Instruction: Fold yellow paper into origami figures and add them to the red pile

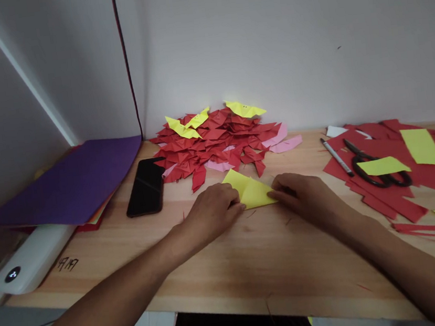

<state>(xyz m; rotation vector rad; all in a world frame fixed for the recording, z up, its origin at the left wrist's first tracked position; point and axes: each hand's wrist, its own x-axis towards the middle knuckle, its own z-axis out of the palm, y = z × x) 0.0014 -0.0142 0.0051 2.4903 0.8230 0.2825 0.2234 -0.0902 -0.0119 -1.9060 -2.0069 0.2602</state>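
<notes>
A folded piece of yellow paper [256, 192] lies low over the wooden table between my hands. The fingers of my left hand [219, 205] are closed on its left side, with the thumb along the lower edge. At its right corner, my right hand [298, 190] pinches the paper between thumb and fingers. Just behind it rises a heap of folded red paper pieces [218, 141], with some pink ones [284, 139] among them. Yellow folded pieces [244, 109] with small dark dots rest on top of the heap.
Left of my hands lie a black phone [145, 188], purple sheets [73, 181] and a white power bank [35, 259] with a cable. On the right, black-handled scissors [381, 177], a marker [337, 157] and yellow pieces [422, 147] rest on red paper [394, 197]. A wall stands behind.
</notes>
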